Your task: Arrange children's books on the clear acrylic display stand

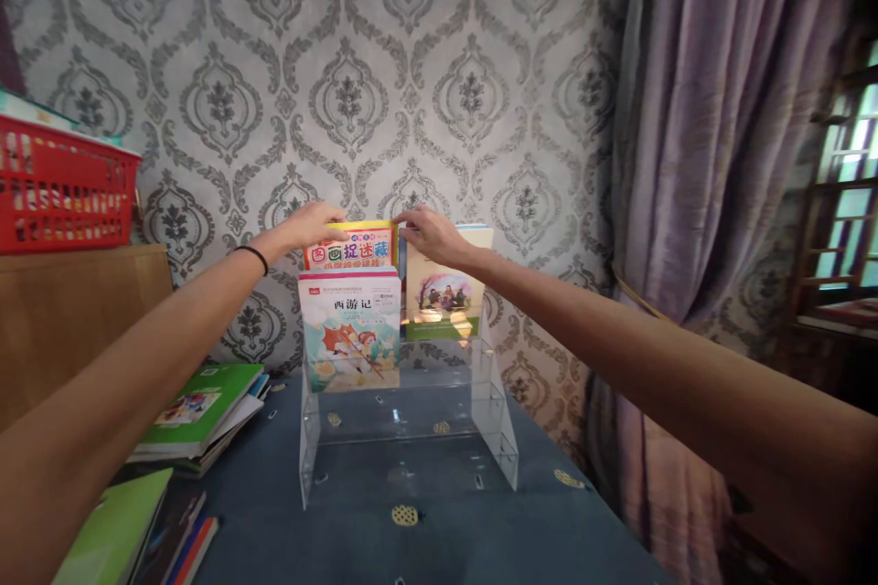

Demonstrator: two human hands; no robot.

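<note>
A clear tiered book rack stands on the cloth-covered table. My left hand has its fingers closed at the top left corner of a yellow-and-red picture book in the rack's upper tier. At the same book's top right corner, my right hand grips with bent fingers. Its lower part is hidden by a storybook with a teal and white cover, one tier lower. To the right, a cream book with a green bottom edge leans in the upper tier, partly behind my right hand.
Several books, a green one on top, lie stacked at the left, with a light-green book and others nearer. A red basket sits on a wooden cabinet. A curtain hangs at the right, beyond the table's edge.
</note>
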